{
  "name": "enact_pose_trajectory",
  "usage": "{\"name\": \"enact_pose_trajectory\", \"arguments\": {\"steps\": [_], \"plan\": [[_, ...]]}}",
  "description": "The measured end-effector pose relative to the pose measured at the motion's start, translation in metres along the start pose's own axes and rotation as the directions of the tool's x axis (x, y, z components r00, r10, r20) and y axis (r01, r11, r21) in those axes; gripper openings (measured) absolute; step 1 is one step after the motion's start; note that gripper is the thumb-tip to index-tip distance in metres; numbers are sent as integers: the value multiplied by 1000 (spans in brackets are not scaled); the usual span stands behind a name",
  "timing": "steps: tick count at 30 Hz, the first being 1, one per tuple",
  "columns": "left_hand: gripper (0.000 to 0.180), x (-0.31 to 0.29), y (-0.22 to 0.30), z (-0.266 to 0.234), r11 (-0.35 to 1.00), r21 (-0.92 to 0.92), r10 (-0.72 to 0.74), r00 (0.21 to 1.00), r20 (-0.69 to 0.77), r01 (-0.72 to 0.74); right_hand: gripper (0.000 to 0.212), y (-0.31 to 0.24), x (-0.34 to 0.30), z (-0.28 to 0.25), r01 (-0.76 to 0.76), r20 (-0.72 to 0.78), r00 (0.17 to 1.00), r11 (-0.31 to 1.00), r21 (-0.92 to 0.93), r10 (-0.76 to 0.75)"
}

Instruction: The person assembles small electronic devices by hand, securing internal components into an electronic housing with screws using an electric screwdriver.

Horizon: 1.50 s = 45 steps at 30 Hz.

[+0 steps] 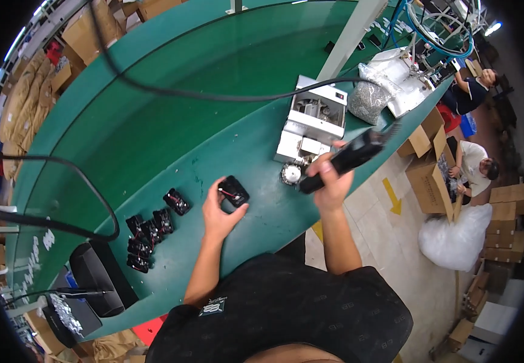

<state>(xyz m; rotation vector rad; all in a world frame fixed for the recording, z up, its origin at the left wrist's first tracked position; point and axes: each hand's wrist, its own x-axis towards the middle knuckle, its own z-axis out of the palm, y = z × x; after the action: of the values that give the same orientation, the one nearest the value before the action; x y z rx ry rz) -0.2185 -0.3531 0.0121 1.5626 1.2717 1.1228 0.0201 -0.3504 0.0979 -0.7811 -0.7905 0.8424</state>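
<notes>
My left hand (216,212) is closed around the edges of a small black plastic housing (233,191) with red wires, at the green bench (262,224). To the right, my right hand (333,181) grips a black electric screwdriver (359,151), tilted and blurred by motion. Its lower end is beside a round metal part (291,174) at the front of a white screw feeder (311,118). Left of my left hand, several similar black housings (150,227) with wires lie in a loose group, one (177,201) a little apart.
A black cable (213,94) loops across the view above the bench. A clear bag of small metal parts (368,100) lies behind the feeder. At the left end stands a black open tray (95,275). Two people work at the right near an open carton (428,181).
</notes>
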Motion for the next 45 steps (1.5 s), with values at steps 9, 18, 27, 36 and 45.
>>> {"name": "enact_pose_trajectory", "arguments": {"steps": [9,18,27,36,45], "plan": [[80,-7,9,5,995,-23,101,989,105,-99,54,-36,43,31,302,0,949,911,-280,-315],[80,-1,4,4,997,-68,36,990,140,-27,52,-3,58,21,282,5,952,870,-405,-306],[82,-1,3,0,993,-96,-43,984,174,61,49,11,64,5,136,252,964,971,-198,-83],[82,1,4,2,990,-123,-49,983,178,72,45,9,68,19,92,9,996,958,-271,-93],[84,-2,2,0,994,-102,-23,982,190,43,48,7,62,27,93,19,995,908,-408,-94]]}}
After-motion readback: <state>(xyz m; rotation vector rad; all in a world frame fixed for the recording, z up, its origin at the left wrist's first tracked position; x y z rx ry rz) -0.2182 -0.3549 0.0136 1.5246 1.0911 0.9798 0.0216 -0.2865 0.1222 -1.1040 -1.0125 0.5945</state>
